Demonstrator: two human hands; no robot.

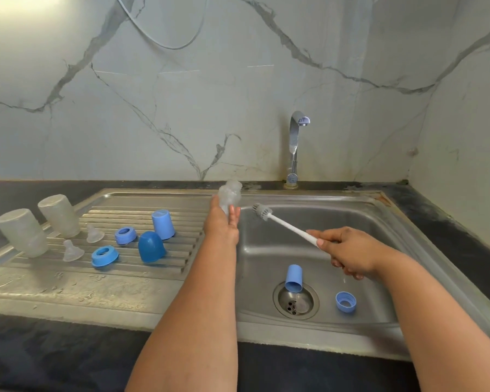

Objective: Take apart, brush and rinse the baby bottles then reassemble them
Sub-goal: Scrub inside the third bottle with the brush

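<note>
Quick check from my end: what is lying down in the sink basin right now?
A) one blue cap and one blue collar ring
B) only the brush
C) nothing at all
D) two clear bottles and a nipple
A: a blue cap lies at the drain and a blue collar ring sits to its right on the basin floor.

you see a white brush handle (290, 228) with grey bristles (262, 211), clear frosted bottles (23, 232), light blue caps (163, 224), a darker blue dome (151, 247), blue rings (104, 256), a steel-grey sink (309, 250), a black counter (40, 357) and a white wall (181, 108) veined grey.
</note>
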